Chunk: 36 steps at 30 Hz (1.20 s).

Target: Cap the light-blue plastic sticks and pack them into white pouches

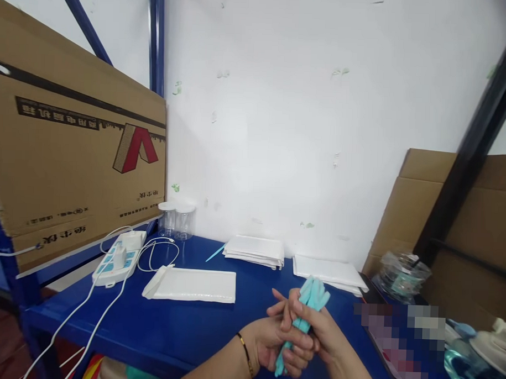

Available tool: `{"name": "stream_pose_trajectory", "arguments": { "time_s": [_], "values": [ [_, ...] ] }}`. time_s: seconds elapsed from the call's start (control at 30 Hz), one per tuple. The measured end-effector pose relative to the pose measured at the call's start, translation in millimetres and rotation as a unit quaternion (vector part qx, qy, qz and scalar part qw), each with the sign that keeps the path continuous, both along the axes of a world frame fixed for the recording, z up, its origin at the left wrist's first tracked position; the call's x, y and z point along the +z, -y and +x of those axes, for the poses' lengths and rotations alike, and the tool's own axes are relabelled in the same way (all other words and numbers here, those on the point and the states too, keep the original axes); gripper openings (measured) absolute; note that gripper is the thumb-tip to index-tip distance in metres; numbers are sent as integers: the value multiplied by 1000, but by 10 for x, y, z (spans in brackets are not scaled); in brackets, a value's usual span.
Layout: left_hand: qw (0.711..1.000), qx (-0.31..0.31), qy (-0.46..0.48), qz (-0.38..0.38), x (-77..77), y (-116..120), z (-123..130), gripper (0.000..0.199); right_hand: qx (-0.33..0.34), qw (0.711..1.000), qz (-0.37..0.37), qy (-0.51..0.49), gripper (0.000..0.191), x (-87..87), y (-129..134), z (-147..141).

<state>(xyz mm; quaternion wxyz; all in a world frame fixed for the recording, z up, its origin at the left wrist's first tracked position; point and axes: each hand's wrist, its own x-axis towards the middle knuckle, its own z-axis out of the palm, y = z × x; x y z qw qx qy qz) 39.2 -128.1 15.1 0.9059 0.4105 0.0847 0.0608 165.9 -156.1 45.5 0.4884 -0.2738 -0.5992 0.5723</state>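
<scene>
A bunched turquoise cloth-like item (313, 294) is squeezed between my two hands over the front right of the blue table. My left hand (283, 342), with a dark and gold band at the wrist, wraps its fingers round the lower part. Above it and to the right, my right hand (310, 318) grips the upper part, and its top end sticks out past the fingers. The hands touch and overlap, so some fingers are hidden. Left of them, a flat white packet (195, 285) lies on the table (148, 329).
White packet stacks (255, 249) (328, 272) lie by the wall, beside a thin turquoise strip (215, 253). Clear jars (184, 223), a power strip (120, 259) with cables and a large carton (80, 134) are left. Right are a plastic-wrapped item (402, 276) and a jug (485, 355).
</scene>
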Motion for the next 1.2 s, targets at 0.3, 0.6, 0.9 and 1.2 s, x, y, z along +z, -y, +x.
{"name": "stream_pose_trajectory", "arguments": {
  "time_s": [0.3, 0.6, 0.9, 1.2],
  "values": [
    [755, 325, -228, 522, -73, -282, -643, 79, -194, 973, -38, -120, 25, -123, -517, 237],
    [509, 168, -533, 655, 6, -926, -1843, 132, -310, 950, 17, 14, 36, -524, -661, 309],
    [578, 406, -346, 617, 345, -886, -1643, 72, -223, 963, -63, -138, 28, -515, -649, 279],
    [768, 635, -50, 71, 687, -899, -1241, 27, -114, 935, -147, -303, 19, -217, -537, 270]
  ]
}}
